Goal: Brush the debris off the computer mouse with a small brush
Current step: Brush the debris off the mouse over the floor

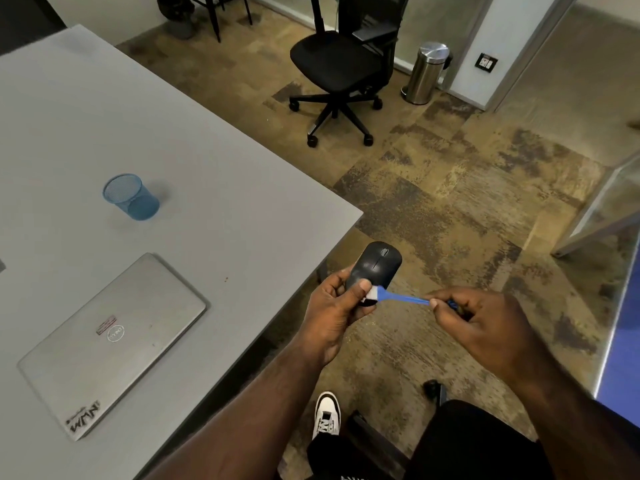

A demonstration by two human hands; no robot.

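Observation:
A black computer mouse [375,265] is held up in the air just off the table's right edge. My left hand [332,313] grips its rear end, thumb lying on top. A small brush with a blue handle [401,298] and white bristles touches the mouse's rear right side, beside my thumb. My right hand [485,327] pinches the far end of the brush handle between thumb and fingers.
A grey table [214,188] carries a shut silver laptop [110,344] and a blue mesh cup [131,196]. On the carpet stand a black office chair [341,67] and a steel bin [427,72]. My white shoe [326,414] shows below.

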